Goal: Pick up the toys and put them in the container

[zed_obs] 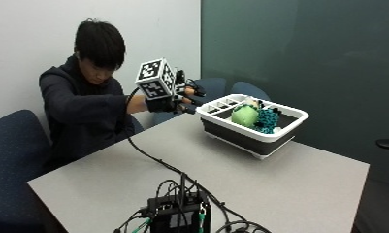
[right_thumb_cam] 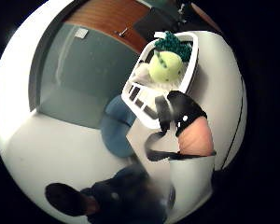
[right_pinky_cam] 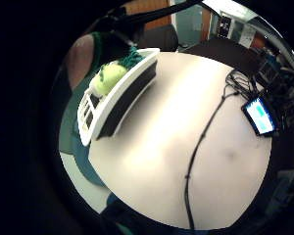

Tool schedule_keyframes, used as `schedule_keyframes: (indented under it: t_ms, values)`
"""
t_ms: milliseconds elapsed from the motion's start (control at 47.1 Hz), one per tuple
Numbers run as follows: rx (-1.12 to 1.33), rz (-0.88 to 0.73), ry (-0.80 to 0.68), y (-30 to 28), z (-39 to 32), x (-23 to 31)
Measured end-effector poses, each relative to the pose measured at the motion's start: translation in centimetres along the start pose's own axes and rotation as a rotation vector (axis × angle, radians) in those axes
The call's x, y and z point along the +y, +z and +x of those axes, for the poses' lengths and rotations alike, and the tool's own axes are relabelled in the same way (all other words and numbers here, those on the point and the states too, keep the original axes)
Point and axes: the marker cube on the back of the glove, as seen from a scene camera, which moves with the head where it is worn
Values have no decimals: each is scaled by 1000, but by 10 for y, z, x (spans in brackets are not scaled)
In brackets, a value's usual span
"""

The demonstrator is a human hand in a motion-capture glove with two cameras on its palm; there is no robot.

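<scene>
Grey desk with a bin at the far end and a box of wires at the near edge.

The white-rimmed, dark-walled container sits flat on the desk near its far corner, and there's a green toy and a teal knitted toy side by side inside it. At the near edge a black electronics box rests on the surface, wires bunched around it. A black cable runs from that box across the desk towards the person's side. In the little-finger-side palm view a small lit screen lies near the desk's edge.
</scene>
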Motion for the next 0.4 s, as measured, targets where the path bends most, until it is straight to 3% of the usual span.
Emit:
schedule_keyframes:
  t_ms: [403]
  values:
    - [-24, -73, -66, 13, 20, 79]
